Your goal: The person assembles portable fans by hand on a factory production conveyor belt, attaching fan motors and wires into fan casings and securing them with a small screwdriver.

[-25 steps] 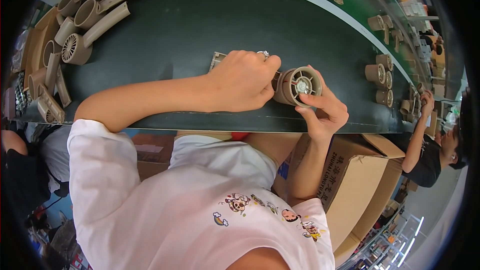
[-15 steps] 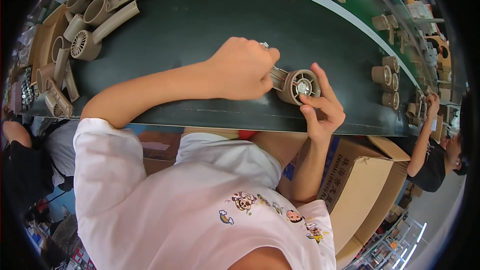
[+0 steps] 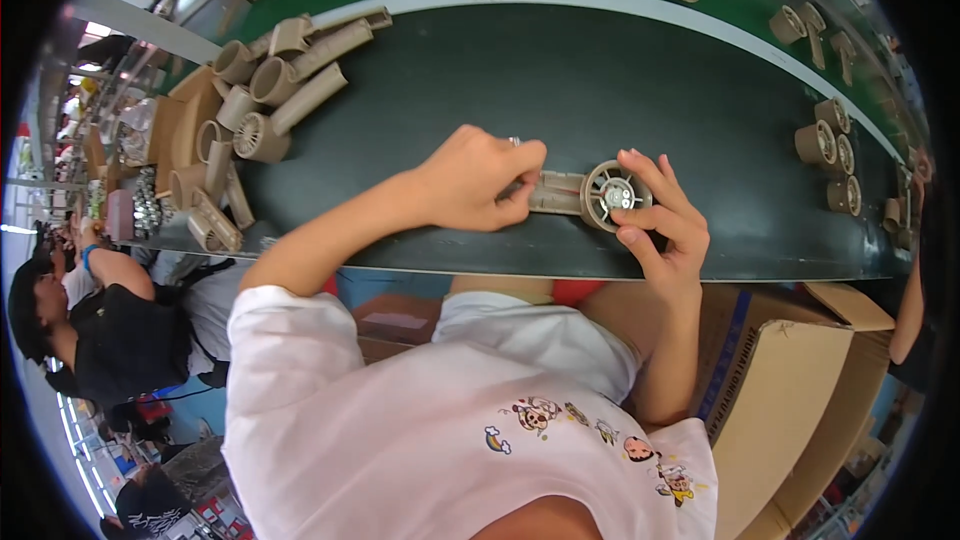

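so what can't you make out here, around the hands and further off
Head view: far end of the tan handle, and whether the left hand grips it; that hand's curled fingers hide this.
Head view: back of the spoked tan housing in the right hand; its own front hides it.
Head view: shiny parts at far left; too small to tell apart.
Head view: part of the cardboard box; cut off by the lower edge.

Housing (image 3: 588, 196): tan, with a round barrel (image 3: 603, 224) and a straight handle (image 3: 558, 193). Barrel's open end faces up toward the camera; spokes inside run to a silvery hub (image 3: 619, 197). Handle extends left, trough-like, its far end hidden. Thin reddish line along handle's interior. Contact with the surface below: cannot tell.
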A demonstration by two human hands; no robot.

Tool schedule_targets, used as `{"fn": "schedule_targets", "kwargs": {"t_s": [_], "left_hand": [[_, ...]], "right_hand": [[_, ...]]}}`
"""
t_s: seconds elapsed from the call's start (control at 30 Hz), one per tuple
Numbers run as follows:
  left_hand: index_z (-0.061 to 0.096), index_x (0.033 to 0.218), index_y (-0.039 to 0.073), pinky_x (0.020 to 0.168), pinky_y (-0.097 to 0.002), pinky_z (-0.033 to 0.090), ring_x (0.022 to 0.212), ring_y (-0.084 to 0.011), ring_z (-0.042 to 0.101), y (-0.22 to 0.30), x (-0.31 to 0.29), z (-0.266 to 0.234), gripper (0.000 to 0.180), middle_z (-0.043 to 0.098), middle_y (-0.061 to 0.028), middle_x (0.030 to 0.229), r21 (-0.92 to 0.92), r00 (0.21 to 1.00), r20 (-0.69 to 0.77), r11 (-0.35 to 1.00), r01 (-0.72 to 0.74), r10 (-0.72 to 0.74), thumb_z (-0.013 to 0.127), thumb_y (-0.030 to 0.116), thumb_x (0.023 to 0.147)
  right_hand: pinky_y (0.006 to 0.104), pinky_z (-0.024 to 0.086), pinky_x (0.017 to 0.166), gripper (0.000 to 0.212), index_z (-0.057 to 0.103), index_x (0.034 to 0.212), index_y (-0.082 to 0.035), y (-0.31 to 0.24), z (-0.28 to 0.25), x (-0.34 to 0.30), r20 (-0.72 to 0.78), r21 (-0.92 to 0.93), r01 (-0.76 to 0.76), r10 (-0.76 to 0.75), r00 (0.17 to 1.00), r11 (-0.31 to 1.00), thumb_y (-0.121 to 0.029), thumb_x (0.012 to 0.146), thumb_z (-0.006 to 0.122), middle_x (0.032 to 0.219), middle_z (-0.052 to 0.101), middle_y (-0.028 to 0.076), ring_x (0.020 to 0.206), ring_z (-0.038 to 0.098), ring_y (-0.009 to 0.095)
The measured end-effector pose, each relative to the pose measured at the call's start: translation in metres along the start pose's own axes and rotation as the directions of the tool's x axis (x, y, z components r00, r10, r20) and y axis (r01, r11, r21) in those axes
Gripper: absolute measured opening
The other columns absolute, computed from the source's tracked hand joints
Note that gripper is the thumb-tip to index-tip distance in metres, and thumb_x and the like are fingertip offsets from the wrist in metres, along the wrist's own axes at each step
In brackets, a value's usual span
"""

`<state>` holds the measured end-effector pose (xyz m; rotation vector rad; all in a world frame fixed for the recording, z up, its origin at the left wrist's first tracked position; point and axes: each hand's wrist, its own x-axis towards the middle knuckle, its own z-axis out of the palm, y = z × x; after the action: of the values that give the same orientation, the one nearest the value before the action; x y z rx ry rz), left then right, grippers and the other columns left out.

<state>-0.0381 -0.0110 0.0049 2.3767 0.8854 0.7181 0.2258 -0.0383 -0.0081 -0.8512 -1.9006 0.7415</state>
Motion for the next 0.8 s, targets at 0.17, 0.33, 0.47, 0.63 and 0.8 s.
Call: {"fn": "schedule_targets", "kwargs": {"t_s": [0.17, 0.33, 0.47, 0.63, 0.8], "left_hand": [[0.051, 0.075, 0.005, 0.051, -0.0349, 0.047, 0.053, -0.0286, 0.058, 0.000, -0.026, -0.006, 0.012, 0.056, -0.0091, 0.062, -0.007, 0.984, -0.129, 0.992, 0.125, -0.125, 0.062, 0.002, 0.068], [0.055, 0.070, 0.001, 0.055, -0.0327, 0.048, 0.058, -0.0266, 0.062, -0.014, -0.022, -0.036, 0.008, 0.057, -0.0145, 0.065, 0.075, 0.772, -0.521, 0.882, 0.465, -0.363, 0.062, 0.004, 0.072], [0.064, 0.071, -0.001, 0.063, -0.0404, 0.050, 0.066, -0.0333, 0.066, -0.073, 0.016, -0.096, 0.018, 0.064, -0.0196, 0.067, 0.169, 0.535, -0.768, 0.693, 0.701, -0.353, 0.061, 0.016, 0.076], [0.067, 0.075, 0.000, 0.073, -0.0470, 0.051, 0.084, -0.0411, 0.065, -0.178, 0.085, -0.138, 0.025, 0.067, -0.0240, 0.084, 0.091, 0.344, -0.860, 0.549, 0.831, -0.378, 0.060, 0.024, 0.076], [0.060, 0.089, -0.005, 0.079, -0.0515, 0.050, 0.089, -0.0451, 0.063, -0.286, 0.071, -0.160, 0.029, 0.064, -0.0301, 0.091, 0.269, 0.461, -0.798, 0.455, 0.849, -0.388, 0.056, 0.023, 0.083]], "right_hand": [[0.0557, 0.038, 0.102, 0.030, 0.072, 0.096, -0.008, -0.009, 0.011, 0.003, 0.057, -0.107, 0.035, -0.028, 0.998, 0.994, -0.010, 0.066, 0.073, 0.127, 0.060, 0.018, 0.116, 0.058, 0.037], [0.0375, 0.050, 0.092, 0.036, 0.070, 0.100, -0.003, -0.003, 0.006, -0.008, -0.103, -0.052, 0.027, -0.033, 0.994, 0.998, -0.005, 0.064, 0.074, 0.129, 0.058, 0.020, 0.111, 0.062, 0.035], [0.0375, 0.052, 0.087, 0.030, 0.070, 0.098, -0.002, -0.001, 0.011, -0.006, -0.078, -0.046, -0.049, 0.045, 0.996, 0.998, -0.006, 0.068, 0.075, 0.127, 0.059, 0.019, 0.106, 0.065, 0.033], [0.0363, 0.055, 0.083, 0.024, 0.070, 0.095, -0.001, 0.000, 0.009, -0.008, -0.079, -0.050, -0.106, 0.101, 0.992, 0.993, -0.007, 0.073, 0.074, 0.124, 0.060, 0.020, 0.101, 0.066, 0.031], [0.0367, 0.054, 0.086, 0.022, 0.070, 0.096, -0.001, 0.004, 0.015, -0.011, -0.050, 0.001, -0.099, 0.099, 0.994, 0.995, -0.007, 0.075, 0.073, 0.124, 0.060, 0.019, 0.103, 0.066, 0.031]]}}
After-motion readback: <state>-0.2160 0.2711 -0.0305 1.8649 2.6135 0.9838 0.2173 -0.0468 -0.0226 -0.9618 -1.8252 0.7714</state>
